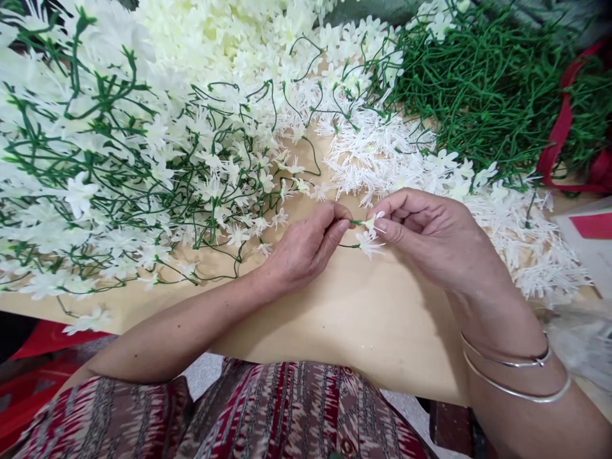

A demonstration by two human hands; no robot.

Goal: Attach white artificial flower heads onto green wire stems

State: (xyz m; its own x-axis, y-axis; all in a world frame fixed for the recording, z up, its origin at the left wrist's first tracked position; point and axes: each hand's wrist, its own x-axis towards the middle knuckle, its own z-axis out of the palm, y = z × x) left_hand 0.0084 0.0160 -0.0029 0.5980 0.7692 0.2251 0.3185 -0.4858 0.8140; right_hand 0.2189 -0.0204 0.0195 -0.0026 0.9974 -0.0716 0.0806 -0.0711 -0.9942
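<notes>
My left hand [313,245] is closed in a pinch on a thin green plastic stem [354,222], near its flower end. At the tip of that stem is a small white artificial flower [371,223], which the thumb and forefinger of my right hand [425,236] pinch from the other side. A second white flower [369,245] on a green branch hangs just below, close to the right thumb. White stamen pieces [373,159] lie on the table just beyond both hands. Most of the stem is hidden inside my left fist.
Stemmed white flowers [143,166] are heaped on the left of the table [382,325]. Loose petals [229,32] pile up at the back. Bare green stems [468,95] form a mound at the back right, beside a red ribbon [561,127]. A clear plastic bag [581,338] lies at right.
</notes>
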